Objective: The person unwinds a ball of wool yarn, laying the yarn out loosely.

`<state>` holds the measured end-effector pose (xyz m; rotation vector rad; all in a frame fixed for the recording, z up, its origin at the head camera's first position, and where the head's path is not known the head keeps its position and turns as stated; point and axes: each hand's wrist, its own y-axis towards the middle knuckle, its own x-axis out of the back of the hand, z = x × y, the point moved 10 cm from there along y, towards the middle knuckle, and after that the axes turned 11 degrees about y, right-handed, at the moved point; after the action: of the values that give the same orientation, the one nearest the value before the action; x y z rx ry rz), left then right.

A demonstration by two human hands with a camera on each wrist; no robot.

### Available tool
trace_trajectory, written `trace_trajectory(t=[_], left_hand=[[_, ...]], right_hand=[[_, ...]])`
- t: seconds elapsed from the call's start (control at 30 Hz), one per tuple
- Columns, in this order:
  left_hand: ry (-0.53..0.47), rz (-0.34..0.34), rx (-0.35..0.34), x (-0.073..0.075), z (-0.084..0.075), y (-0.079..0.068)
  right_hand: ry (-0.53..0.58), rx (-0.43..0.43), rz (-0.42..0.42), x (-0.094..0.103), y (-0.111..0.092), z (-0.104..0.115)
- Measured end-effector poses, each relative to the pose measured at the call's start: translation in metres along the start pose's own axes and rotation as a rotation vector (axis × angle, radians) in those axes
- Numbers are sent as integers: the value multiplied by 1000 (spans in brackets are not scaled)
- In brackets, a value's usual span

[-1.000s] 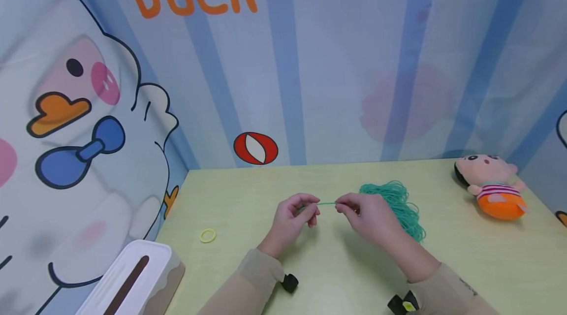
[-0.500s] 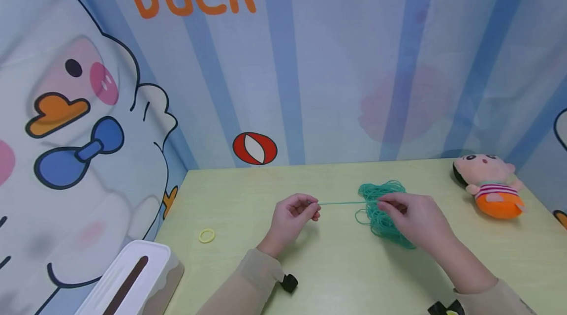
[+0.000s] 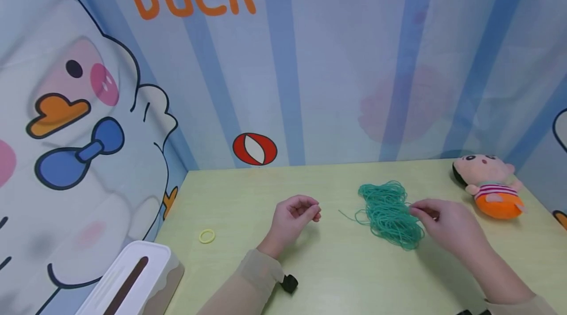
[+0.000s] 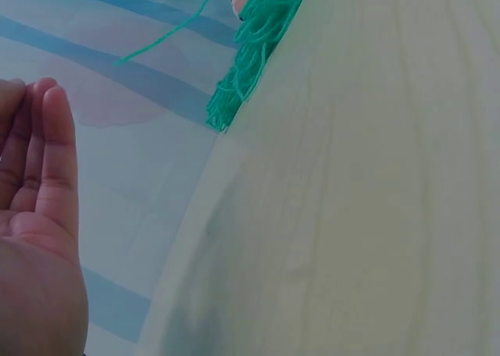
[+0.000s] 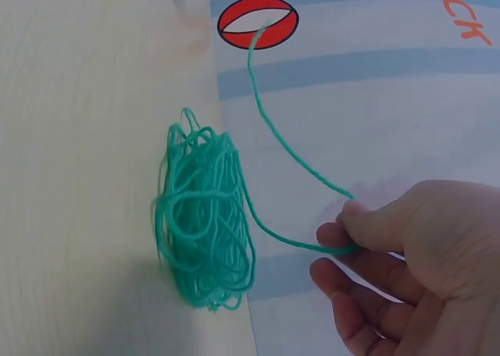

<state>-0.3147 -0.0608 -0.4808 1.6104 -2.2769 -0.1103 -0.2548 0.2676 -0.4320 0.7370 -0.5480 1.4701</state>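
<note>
A bundle of green yarn (image 3: 390,216) lies on the table right of the middle in the head view. My right hand (image 3: 452,224) is at its right side. Seen from the right wrist, thumb and forefinger pinch a strand (image 5: 301,162) that runs from the bundle and ends in a free tail. My left hand (image 3: 290,221) hovers left of the bundle, fingers loosely bent and thumb near the forefinger. Nothing shows in it, and the left wrist view has the loose yarn tail (image 4: 168,34) apart from its fingers.
A pale yellow ring (image 3: 206,236) lies to the left on the table (image 3: 328,275). At the lower left stands a white box (image 3: 137,270) with a dark slot. A plush doll (image 3: 496,189) rests at the back right, before the printed curtain (image 3: 336,59).
My right hand has moved right, drawing the strand out of my left hand, which has stayed in place. The yarn stretched between them is gone from there, and the bundle is more exposed.
</note>
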Motion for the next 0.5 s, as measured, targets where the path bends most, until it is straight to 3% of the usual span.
trace_trajectory(t=[0.33, 0.5], left_hand=[[5, 3, 8, 4, -5, 0], [79, 9, 66, 13, -4, 1]], right_hand=[[-114, -91, 170, -12, -3, -35], [-142, -85, 179, -17, -1, -36]])
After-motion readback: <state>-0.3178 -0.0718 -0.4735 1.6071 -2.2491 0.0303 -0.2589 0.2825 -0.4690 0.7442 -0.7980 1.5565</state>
